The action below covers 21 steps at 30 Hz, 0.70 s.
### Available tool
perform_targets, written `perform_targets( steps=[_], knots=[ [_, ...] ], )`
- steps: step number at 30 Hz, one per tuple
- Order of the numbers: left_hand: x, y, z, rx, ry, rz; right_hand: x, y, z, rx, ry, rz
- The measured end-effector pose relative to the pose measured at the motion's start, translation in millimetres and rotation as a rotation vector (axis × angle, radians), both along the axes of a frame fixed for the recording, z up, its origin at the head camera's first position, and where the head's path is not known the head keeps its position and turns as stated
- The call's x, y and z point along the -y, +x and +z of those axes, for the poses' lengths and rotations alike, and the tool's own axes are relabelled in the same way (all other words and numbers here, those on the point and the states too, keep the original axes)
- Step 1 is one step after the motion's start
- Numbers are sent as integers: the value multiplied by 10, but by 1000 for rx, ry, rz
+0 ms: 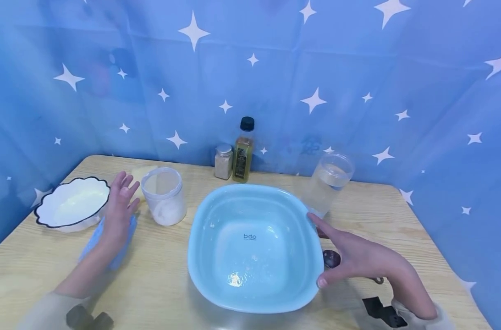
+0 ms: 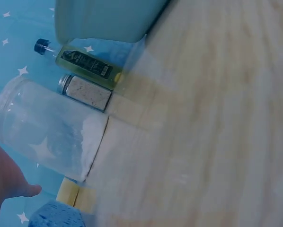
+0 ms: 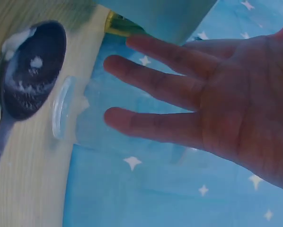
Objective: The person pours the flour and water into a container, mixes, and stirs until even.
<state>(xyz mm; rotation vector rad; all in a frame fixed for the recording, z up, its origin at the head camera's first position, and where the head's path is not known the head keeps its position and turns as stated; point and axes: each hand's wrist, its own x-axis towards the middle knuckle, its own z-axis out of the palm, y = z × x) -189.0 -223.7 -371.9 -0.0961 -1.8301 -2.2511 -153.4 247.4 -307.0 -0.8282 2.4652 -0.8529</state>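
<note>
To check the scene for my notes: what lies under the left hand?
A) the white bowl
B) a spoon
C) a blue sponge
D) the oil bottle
C: in the head view the left hand rests flat on a blue sponge, beside the white bowl.

the head view looks forward and down from above the near edge of the worktop [image 1: 159, 275], taking in the whole blue basin [image 1: 254, 245] and both hands. the left wrist view sits low and close to the worktop, tilted, and shares the clear jar [image 2: 47, 127], oil bottle [image 2: 82, 61] and basin wall with the head view. the right wrist view looks close along the palm, sharing the spoon [image 3: 30, 71].
</note>
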Motion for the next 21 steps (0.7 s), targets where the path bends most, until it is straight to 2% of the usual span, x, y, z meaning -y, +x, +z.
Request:
perform_targets(
  steps=[3,8,10,13,16,21],
  knots=[
    [-34,1,-24,-18,-98,-10,16,20,24,8,-4,10],
    [-63,2,-63,-11,-153,-47,20,7,30,42,-45,39],
    [-72,-4,-71,24,-197,-63,11,-5,25,99,-98,51],
    [-84,-24,-94,92,-315,-78,0,-15,11,170,-164,59],
    [-100,-50,-118,155,-430,-65,0,-19,-8,216,-212,60],
    [-128,-84,-147,209,-491,-12,5,-30,-27,264,-264,65]
  ],
)
